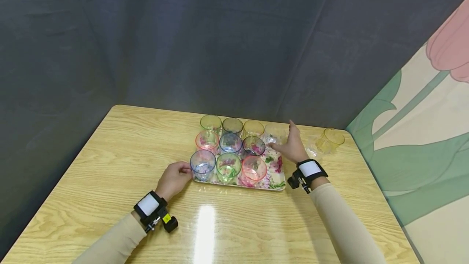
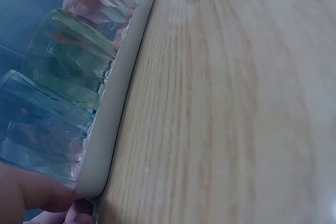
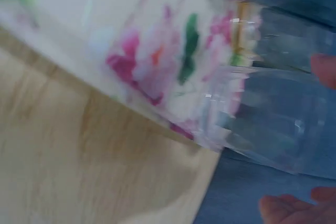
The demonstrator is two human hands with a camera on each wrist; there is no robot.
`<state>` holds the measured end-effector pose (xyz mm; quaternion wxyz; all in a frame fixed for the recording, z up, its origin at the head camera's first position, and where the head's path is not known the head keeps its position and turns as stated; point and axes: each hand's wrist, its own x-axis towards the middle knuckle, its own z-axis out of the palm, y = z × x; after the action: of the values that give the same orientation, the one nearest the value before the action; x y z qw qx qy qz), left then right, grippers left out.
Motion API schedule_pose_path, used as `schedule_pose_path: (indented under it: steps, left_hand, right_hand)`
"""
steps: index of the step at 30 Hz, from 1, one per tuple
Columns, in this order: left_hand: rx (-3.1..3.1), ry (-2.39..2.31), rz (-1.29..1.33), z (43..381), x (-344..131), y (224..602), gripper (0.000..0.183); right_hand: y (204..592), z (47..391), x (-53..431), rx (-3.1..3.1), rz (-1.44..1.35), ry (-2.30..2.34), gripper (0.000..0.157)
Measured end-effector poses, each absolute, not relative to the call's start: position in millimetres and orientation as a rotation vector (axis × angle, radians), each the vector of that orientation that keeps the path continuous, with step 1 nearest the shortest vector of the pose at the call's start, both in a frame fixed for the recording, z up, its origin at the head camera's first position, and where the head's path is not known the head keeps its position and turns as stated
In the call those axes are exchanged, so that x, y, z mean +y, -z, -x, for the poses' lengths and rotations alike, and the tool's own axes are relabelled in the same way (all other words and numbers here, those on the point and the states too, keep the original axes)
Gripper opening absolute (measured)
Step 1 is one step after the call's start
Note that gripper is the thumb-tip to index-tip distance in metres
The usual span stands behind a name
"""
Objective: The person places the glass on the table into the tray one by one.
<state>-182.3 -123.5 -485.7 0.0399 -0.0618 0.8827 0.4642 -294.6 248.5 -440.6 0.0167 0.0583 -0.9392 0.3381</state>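
Observation:
A floral tray point(image 1: 276, 171) carries rows of colored plastic cups. My left hand point(image 1: 174, 179) pinches its front left corner beside a blue cup point(image 1: 203, 165); in the left wrist view the fingers point(image 2: 44, 191) meet at the white rim. At the tray's back right stands a clear cup point(image 3: 273, 116). My right hand point(image 1: 292, 146) is spread around that cup, thumb on one side and fingers on the other. The right wrist view shows a gap between the lower fingertips point(image 3: 286, 209) and the cup. Green point(image 1: 229, 168) and red point(image 1: 253, 170) cups fill the front row.
A yellow cup point(image 1: 332, 137) stands right of the tray, near the table's back right corner, with a clear cup point(image 1: 313, 146) beside it. A dark curtain point(image 1: 220, 44) hangs behind the wooden table point(image 1: 121, 150). At right is a wall with painted flowers point(image 1: 432, 133).

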Motion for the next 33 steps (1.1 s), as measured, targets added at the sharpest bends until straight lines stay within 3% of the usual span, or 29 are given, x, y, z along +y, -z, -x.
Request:
schedule_pose_path:
  steps: [8, 12, 23, 33]
  left_hand:
    - [2.721, -1.410, 0.182, 181, -124, 485, 0.016]
    - [2.721, -1.403, 0.184, 181, -124, 485, 0.018]
    - [2.741, -1.399, 0.161, 182, -124, 486, 0.019]
    - [2.722, -1.392, 0.198, 181, -122, 485, 0.018]
  right_hand:
    - [426, 274, 268, -2.484, -0.277, -1.194, 0.098]
    - [431, 271, 280, -2.225, -0.160, -1.088, 0.096]
    - [460, 271, 302, -1.996, 0.471, -1.251, 0.119]
    - [484, 270, 301, -2.073, 0.693, -1.259, 0.128]
